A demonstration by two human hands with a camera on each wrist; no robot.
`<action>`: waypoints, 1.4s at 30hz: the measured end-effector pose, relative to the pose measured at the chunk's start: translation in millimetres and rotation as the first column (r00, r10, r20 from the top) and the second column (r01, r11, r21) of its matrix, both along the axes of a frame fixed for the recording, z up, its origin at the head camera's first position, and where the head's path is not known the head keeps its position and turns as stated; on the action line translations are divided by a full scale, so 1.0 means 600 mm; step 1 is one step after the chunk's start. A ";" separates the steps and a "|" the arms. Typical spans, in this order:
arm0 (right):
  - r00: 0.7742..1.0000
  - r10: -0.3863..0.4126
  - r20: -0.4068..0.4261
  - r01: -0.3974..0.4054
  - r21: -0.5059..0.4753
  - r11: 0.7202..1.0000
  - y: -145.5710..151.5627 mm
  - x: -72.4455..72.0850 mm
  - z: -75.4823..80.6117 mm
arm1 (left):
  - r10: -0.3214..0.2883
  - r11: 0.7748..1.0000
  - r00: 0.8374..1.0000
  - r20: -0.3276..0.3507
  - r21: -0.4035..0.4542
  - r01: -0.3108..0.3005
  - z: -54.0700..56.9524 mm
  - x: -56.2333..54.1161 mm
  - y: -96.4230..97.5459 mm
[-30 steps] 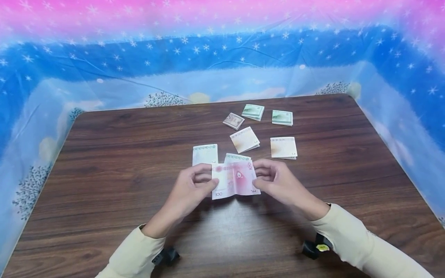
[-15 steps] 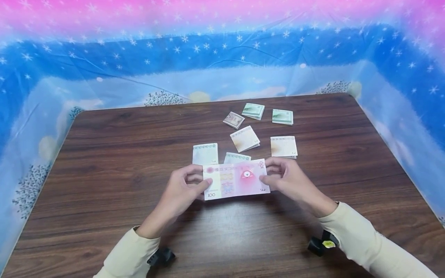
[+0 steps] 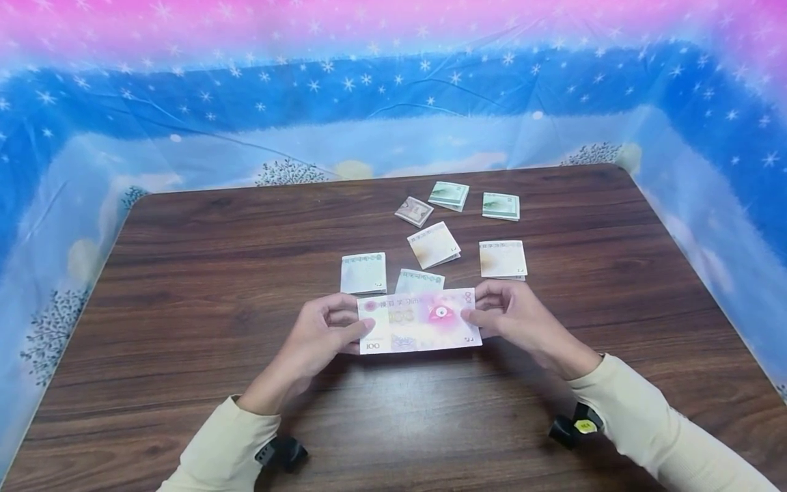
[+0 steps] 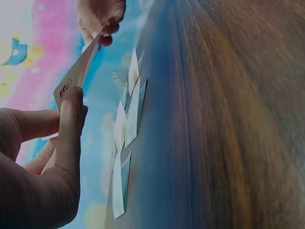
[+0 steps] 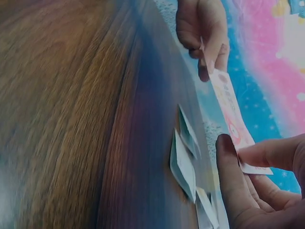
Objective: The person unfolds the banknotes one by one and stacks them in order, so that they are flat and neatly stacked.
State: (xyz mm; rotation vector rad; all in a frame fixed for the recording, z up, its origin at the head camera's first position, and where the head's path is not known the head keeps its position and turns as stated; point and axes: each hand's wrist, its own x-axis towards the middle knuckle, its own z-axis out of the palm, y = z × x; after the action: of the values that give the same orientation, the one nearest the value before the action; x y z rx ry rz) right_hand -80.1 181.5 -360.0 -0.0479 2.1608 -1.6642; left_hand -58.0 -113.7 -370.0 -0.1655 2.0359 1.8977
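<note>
A pinkish-red 100 banknote (image 3: pixel 418 324) is stretched out nearly flat above the table. My left hand (image 3: pixel 320 335) pinches its left end, thumb on the near face and fingers behind. At the opposite end, my right hand (image 3: pixel 522 324) pinches it the same way. Both wrist views show the note raised off the wood, seen almost edge-on in the left wrist view. Just beyond it lie two folded pale-green banknotes, one at the left (image 3: pixel 363 273) and another (image 3: pixel 421 281) whose lower part the held note hides.
Farther back on the brown wooden table (image 3: pixel 203 287) lie more folded banknotes: two whitish-tan ones (image 3: pixel 433 244) (image 3: pixel 503 260), a small brown one (image 3: pixel 414 212), and two green ones (image 3: pixel 449 196) (image 3: pixel 501 206). A snowflake-patterned cloth (image 3: pixel 381 89) surrounds the table's back and sides.
The 100 banknote had a standing crease down its middle and is now pulled flat. My hands have moved apart, the right one farther to the right. The folded notes have stayed put.
</note>
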 end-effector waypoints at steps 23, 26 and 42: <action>0.953 0.276 -0.121 -0.250 0.195 0.948 0.003 0.010 -0.032 | -0.375 0.872 0.924 -0.077 -0.367 0.323 -0.015 0.002 -0.004; 0.945 0.299 -0.133 -0.266 0.222 0.938 0.001 0.009 -0.040 | -0.401 0.835 0.912 -0.087 -0.445 0.324 -0.016 0.001 0.001; 0.941 0.300 -0.154 -0.217 0.405 0.888 -0.005 0.002 -0.054 | -0.419 0.669 0.904 -0.088 -0.703 0.242 -0.018 -0.008 0.018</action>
State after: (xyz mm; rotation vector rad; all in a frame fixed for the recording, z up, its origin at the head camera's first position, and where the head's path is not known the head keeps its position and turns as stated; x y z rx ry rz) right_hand -79.1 178.3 -392.5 -0.4035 2.4751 -1.1078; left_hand -63.0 -103.1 -380.7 0.2722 2.6288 0.9084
